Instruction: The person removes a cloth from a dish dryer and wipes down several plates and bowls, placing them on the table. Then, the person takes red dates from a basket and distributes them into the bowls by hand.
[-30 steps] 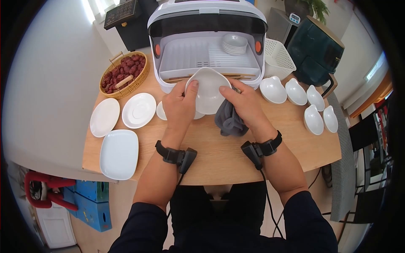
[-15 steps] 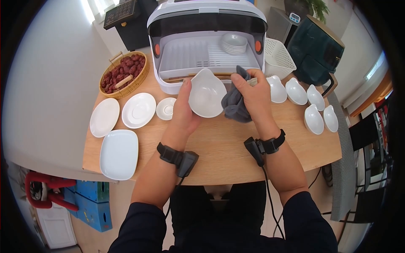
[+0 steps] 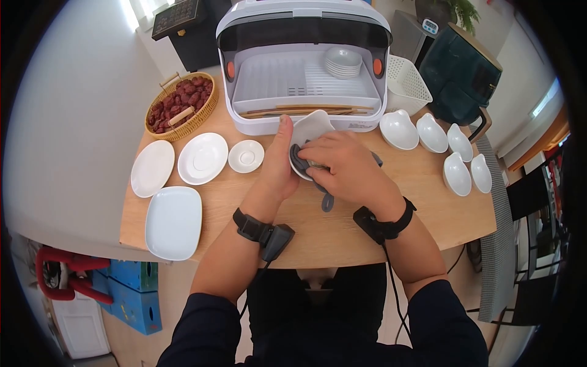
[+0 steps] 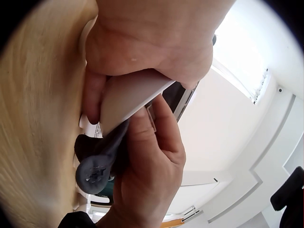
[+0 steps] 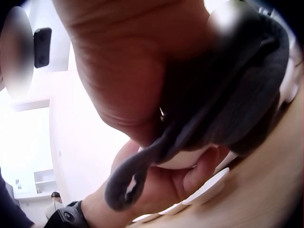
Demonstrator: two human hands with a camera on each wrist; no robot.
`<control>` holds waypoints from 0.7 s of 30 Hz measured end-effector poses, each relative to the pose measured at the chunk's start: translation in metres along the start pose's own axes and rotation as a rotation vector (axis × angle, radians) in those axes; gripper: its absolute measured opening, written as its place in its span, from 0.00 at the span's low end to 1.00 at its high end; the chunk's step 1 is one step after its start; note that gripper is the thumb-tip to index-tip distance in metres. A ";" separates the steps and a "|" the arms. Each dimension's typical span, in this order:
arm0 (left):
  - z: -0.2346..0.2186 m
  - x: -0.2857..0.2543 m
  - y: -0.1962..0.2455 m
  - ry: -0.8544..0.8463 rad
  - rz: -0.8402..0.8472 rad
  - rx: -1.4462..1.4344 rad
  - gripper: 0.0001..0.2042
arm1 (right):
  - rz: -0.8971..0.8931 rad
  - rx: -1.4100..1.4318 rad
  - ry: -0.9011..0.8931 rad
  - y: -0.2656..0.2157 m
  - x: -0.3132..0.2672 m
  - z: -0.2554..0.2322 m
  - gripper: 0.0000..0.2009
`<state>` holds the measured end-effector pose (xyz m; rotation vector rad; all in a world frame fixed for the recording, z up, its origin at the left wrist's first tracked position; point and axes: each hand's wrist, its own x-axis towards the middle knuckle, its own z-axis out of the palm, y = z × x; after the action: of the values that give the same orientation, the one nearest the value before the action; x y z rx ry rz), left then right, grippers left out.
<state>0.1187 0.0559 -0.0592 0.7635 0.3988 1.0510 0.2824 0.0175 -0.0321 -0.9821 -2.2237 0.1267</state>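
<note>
Over the middle of the table, my left hand (image 3: 276,168) grips a white bowl (image 3: 313,125) with a pointed lip, its thumb up along the near-left side. The bowl is tilted, its inside turned toward my right hand (image 3: 350,166). That hand holds a bunched grey cloth (image 3: 298,161) against the inside of the bowl. A loop of the cloth hangs below the fingers. From the left wrist, the bowl's outer wall (image 4: 133,92) shows beneath the palm. In the right wrist view the cloth (image 5: 213,109) covers most of the bowl.
Left on the table are an oval plate (image 3: 152,169), a round saucer (image 3: 202,158), a small saucer (image 3: 246,156) and a square plate (image 3: 173,222). Several lipped bowls (image 3: 399,129) stand at right. Behind are an opened dish cabinet (image 3: 269,125), a date basket (image 3: 211,110) and a white basket (image 3: 408,95).
Both hands held the bowl at first, cloth hanging from the right. The right hand then drew away with the cloth and has now brought it into the bowl, which has tipped rightward.
</note>
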 end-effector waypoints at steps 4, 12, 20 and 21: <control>-0.005 0.002 -0.003 -0.020 0.054 0.011 0.35 | 0.105 -0.355 0.115 -0.001 -0.002 0.007 0.12; 0.001 -0.004 -0.015 -0.051 -0.073 0.074 0.34 | 0.191 -0.004 0.305 -0.001 0.005 0.013 0.10; -0.008 0.006 -0.014 -0.006 0.078 0.158 0.26 | 0.242 -0.239 -0.061 0.006 -0.005 0.004 0.09; -0.007 0.006 -0.015 -0.014 0.089 0.172 0.25 | 0.246 -0.236 -0.059 0.008 -0.004 0.010 0.09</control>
<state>0.1262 0.0592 -0.0745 0.9485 0.4508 1.1036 0.2831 0.0222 -0.0445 -1.3959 -2.1979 0.0026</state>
